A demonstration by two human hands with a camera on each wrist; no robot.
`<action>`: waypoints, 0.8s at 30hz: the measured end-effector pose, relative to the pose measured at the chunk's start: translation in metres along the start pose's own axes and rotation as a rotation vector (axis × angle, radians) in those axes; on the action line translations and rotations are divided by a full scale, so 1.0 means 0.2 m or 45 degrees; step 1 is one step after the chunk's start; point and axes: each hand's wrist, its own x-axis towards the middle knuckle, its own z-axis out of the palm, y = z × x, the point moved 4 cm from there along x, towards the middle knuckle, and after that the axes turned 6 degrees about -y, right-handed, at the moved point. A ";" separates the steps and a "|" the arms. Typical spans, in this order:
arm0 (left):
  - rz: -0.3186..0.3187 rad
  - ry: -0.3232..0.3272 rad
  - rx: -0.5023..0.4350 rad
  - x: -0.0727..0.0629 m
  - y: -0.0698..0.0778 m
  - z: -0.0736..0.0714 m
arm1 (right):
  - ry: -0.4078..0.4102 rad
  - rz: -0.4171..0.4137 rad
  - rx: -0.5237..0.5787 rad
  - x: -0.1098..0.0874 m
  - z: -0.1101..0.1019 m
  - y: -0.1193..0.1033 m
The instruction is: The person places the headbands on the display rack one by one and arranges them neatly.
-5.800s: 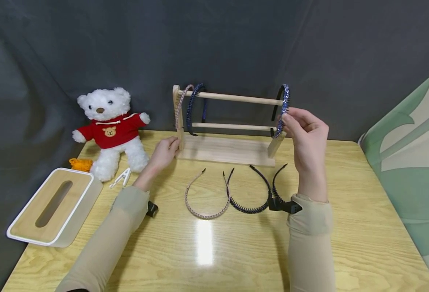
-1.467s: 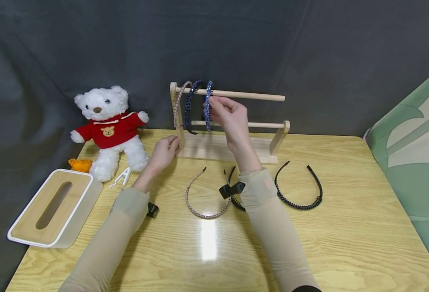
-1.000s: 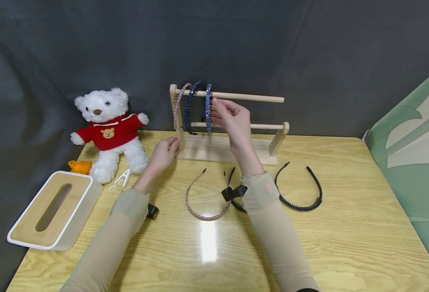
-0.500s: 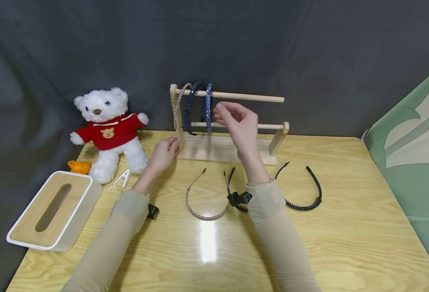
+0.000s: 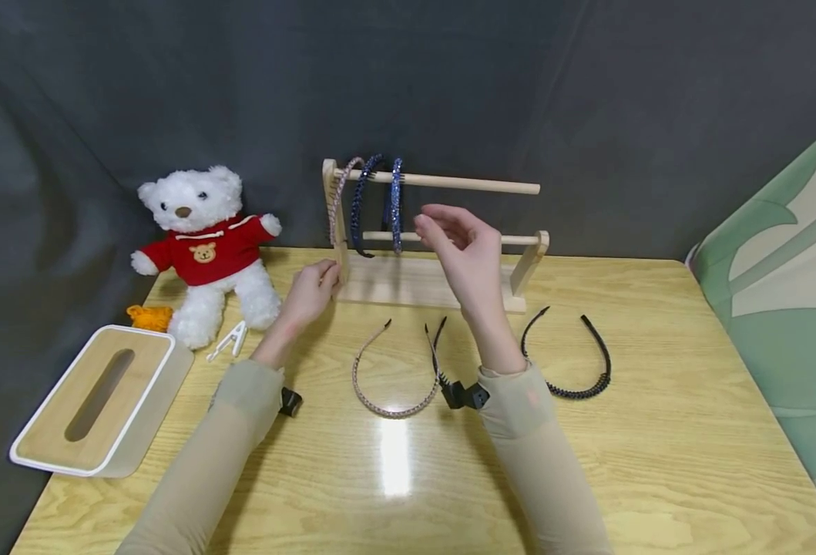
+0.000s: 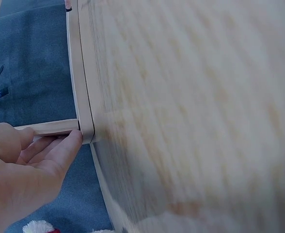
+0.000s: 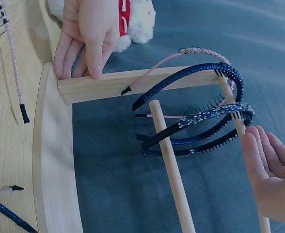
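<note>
A wooden rack (image 5: 421,285) with two horizontal bars stands at the back of the table. My left hand (image 5: 310,297) grips the lower part of its left upright, thumb and fingers on either side in the right wrist view. Over the bars hang a pink headband (image 5: 338,196), a dark blue headband (image 5: 357,204) and a glittery blue headband (image 5: 396,204). Just right of the glittery one, my right hand (image 5: 466,250) is in the air with loosely bent fingers and holds nothing. In the right wrist view its fingertips (image 7: 251,136) appear close to a bar.
In front of the rack lie a pink headband (image 5: 394,415), a dark one (image 5: 444,376) partly behind the right wrist camera, and a black one (image 5: 577,395). Leftward are a teddy bear (image 5: 206,266), white clip (image 5: 230,341), orange bundle (image 5: 149,317) and tissue box (image 5: 95,459).
The glittery blue headband went from the rack's right end leftward along the bars, beside the dark blue one. My right hand let go and drew back right and down. My left hand stayed put.
</note>
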 end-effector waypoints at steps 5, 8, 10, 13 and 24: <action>0.045 0.015 -0.008 0.09 -0.22 0.05 | -0.045 -0.013 -0.066 -0.05 -0.02 -0.03; 0.031 0.016 -0.027 0.05 -0.12 0.03 | -0.094 -0.005 -0.146 -0.08 -0.03 -0.04; -0.002 0.013 -0.010 0.01 -0.03 0.01 | -0.127 0.012 -0.189 -0.10 -0.03 -0.05; -0.005 0.012 -0.027 -0.02 0.06 -0.01 | -0.179 0.050 -0.205 -0.13 -0.04 -0.05; -0.007 0.021 0.051 0.09 -0.19 0.06 | -0.375 0.129 -0.211 -0.25 -0.03 -0.01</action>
